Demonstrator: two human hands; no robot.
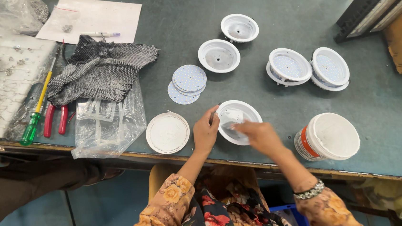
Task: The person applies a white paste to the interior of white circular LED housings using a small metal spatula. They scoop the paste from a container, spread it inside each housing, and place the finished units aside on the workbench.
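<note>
My left hand (206, 131) grips the near-left rim of a white round lamp housing (245, 110) that lies on the grey-green table (270, 21) near its front edge. Inside that housing my right hand (261, 136) presses its fingers against the bottom; what is under the fingertips is blurred. A flat white round cover (167, 133) rests just left of my left hand. Further back lies a small stack of round white LED boards (186, 82).
Two empty white housings (219, 55) (239, 27) and two with boards fitted (288, 66) (330, 68) sit behind. A white tub with a lid (329, 137) stands at the right. Left lie clear plastic bags (108, 121), black mesh cloth (97, 68), red pliers (56, 120), a screwdriver (37, 110).
</note>
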